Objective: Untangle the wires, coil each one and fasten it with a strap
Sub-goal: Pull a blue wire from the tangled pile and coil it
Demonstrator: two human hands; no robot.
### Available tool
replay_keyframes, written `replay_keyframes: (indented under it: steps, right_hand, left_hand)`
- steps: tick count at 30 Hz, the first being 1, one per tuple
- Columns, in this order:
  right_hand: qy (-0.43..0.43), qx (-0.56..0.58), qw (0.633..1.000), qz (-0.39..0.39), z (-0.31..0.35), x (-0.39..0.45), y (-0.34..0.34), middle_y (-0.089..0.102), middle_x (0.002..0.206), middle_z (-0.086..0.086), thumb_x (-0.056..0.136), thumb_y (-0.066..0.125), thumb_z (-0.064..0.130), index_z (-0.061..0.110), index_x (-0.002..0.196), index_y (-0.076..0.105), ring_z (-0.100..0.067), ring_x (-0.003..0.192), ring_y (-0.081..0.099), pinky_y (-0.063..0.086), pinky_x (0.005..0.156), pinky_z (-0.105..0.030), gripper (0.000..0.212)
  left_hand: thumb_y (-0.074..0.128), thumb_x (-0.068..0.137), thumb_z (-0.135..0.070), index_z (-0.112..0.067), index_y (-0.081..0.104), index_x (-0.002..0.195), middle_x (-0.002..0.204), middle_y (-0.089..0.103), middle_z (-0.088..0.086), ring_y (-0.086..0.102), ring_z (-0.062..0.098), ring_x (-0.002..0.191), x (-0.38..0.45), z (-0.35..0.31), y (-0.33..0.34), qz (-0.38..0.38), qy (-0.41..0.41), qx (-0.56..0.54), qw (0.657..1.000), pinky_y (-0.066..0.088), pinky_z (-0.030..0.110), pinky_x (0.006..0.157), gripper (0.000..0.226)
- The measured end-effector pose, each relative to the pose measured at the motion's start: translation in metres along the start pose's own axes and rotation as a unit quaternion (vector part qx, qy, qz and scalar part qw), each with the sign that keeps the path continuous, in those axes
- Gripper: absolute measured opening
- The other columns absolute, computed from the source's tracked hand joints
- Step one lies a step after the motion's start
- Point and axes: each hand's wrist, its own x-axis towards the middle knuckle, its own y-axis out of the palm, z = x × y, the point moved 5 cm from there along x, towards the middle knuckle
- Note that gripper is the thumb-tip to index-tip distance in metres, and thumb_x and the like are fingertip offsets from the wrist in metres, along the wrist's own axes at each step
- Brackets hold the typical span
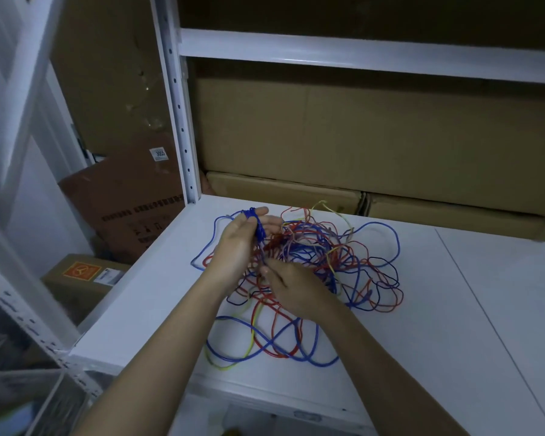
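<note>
A tangle of blue, red, yellow and dark wires lies spread on the white shelf. My left hand is raised over its left side with a small blue wire coil wound round the fingers. From that coil a blue strand runs down to my right hand, which pinches it low over the middle of the tangle. Long blue, red and yellow loops trail toward the shelf's front edge.
Flat cardboard boxes are stacked along the back of the shelf, just behind the wires. A white perforated upright stands at the shelf's back left corner. More boxes sit lower down to the left, beyond the shelf edge.
</note>
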Motion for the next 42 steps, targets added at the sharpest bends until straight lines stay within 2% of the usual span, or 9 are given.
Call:
replay_keyframes:
  steps: [5, 8, 11, 17, 24, 28, 32, 37, 42]
  right_hand:
    - [-0.058, -0.053, 0.997, -0.004, 0.006, -0.005, -0.017, 0.059, 0.077, -0.011, 0.1, 0.044, 0.021, 0.01, 0.098, 0.058, -0.025, 0.066, 0.053, 0.036, 0.058, -0.032, 0.018]
    - [-0.065, -0.053, 0.995, -0.05, 0.002, -0.001, -0.039, 0.068, 0.085, -0.009, 0.096, 0.053, 0.022, 0.013, 0.104, 0.069, -0.018, 0.067, 0.056, 0.04, 0.063, -0.028, 0.02]
    - [-0.06, -0.058, 0.992, -0.09, -0.005, 0.001, -0.06, 0.071, 0.087, -0.001, 0.091, 0.061, 0.024, 0.017, 0.1, 0.073, -0.012, 0.074, 0.059, 0.046, 0.067, -0.028, 0.016]
    - [-0.089, -0.048, 0.981, -0.167, 0.001, 0.009, -0.083, 0.057, 0.085, 0.01, 0.092, 0.058, 0.016, 0.014, 0.091, 0.068, -0.011, 0.081, 0.054, 0.045, 0.071, -0.03, 0.011]
    - [-0.026, 0.196, 0.967, -0.158, 0.004, 0.009, -0.076, 0.062, 0.079, 0.007, 0.1, 0.046, 0.015, 0.027, 0.082, 0.062, -0.013, 0.08, 0.058, 0.047, 0.079, -0.036, 0.027]
    - [0.037, 0.138, 0.985, -0.101, -0.004, 0.003, -0.059, 0.059, 0.073, -0.001, 0.103, 0.039, 0.02, 0.012, 0.09, 0.061, -0.002, 0.062, 0.052, 0.041, 0.064, -0.018, 0.027]
    - [0.104, -0.053, 0.993, 0.026, -0.017, -0.007, -0.036, 0.062, 0.098, -0.009, 0.104, 0.033, 0.022, 0.009, 0.11, 0.055, -0.02, 0.087, 0.058, 0.048, 0.082, -0.04, 0.026]
    - [0.003, -0.353, 0.933, 0.065, 0.01, -0.011, -0.034, 0.06, 0.118, -0.014, 0.091, 0.042, -0.004, 0.009, 0.131, 0.044, -0.03, 0.096, 0.056, 0.043, 0.073, -0.037, 0.042]
    - [-0.062, -0.337, 0.939, -0.006, 0.022, -0.029, -0.054, 0.058, 0.12, -0.009, 0.09, 0.046, -0.001, 0.013, 0.126, 0.048, -0.027, 0.111, 0.053, 0.042, 0.081, -0.036, 0.039]
  left_hand:
    - [0.031, 0.104, -0.012, -0.017, 0.053, 0.101, 0.09, 0.064, -0.009, 0.061, 0.005, 0.085, 0.002, 0.003, 0.012, 0.101, 0.026, 0.292, 0.951, 0.044, 0.011, 0.081, 0.023]
    - [0.035, 0.103, -0.016, -0.019, 0.046, 0.082, 0.076, 0.052, -0.003, 0.048, 0.014, 0.071, 0.003, 0.009, 0.006, 0.141, 0.007, 0.444, 0.885, 0.039, 0.026, 0.066, 0.024]
    - [0.035, 0.103, -0.016, -0.006, 0.052, 0.091, 0.085, 0.058, 0.013, 0.051, 0.024, 0.077, 0.0, 0.012, 0.001, 0.164, -0.037, 0.482, 0.86, 0.041, 0.036, 0.073, 0.023]
    - [0.03, 0.103, -0.016, -0.017, 0.056, 0.077, 0.066, 0.062, 0.002, 0.053, 0.017, 0.066, -0.014, -0.008, 0.021, 0.206, -0.042, 0.392, 0.896, 0.043, 0.03, 0.072, 0.037]
    - [0.029, 0.105, -0.019, -0.003, 0.053, 0.081, 0.055, 0.049, -0.004, 0.044, 0.01, 0.057, -0.018, -0.033, 0.03, 0.212, 0.006, 0.186, 0.959, 0.037, 0.022, 0.064, 0.037]
    - [0.025, 0.105, -0.013, -0.002, 0.052, 0.083, 0.054, 0.05, -0.005, 0.047, 0.007, 0.054, -0.017, -0.055, 0.028, 0.128, 0.034, 0.012, 0.991, 0.04, 0.015, 0.061, 0.037]
    - [0.024, 0.105, -0.009, -0.002, 0.054, 0.097, 0.058, 0.062, -0.008, 0.057, 0.003, 0.057, -0.007, -0.08, 0.025, 0.067, 0.061, -0.101, 0.991, 0.044, 0.014, 0.063, 0.032]
    - [0.024, 0.103, -0.004, -0.004, 0.055, 0.101, 0.095, 0.064, 0.003, 0.06, 0.007, 0.098, 0.003, -0.073, 0.029, -0.003, 0.105, 0.113, 0.988, 0.042, 0.019, 0.094, 0.031]
    - [0.031, 0.102, -0.012, -0.003, 0.042, 0.099, 0.101, 0.06, 0.005, 0.057, 0.022, 0.093, 0.007, -0.047, 0.019, 0.082, 0.135, 0.477, 0.864, 0.046, 0.036, 0.084, 0.014]
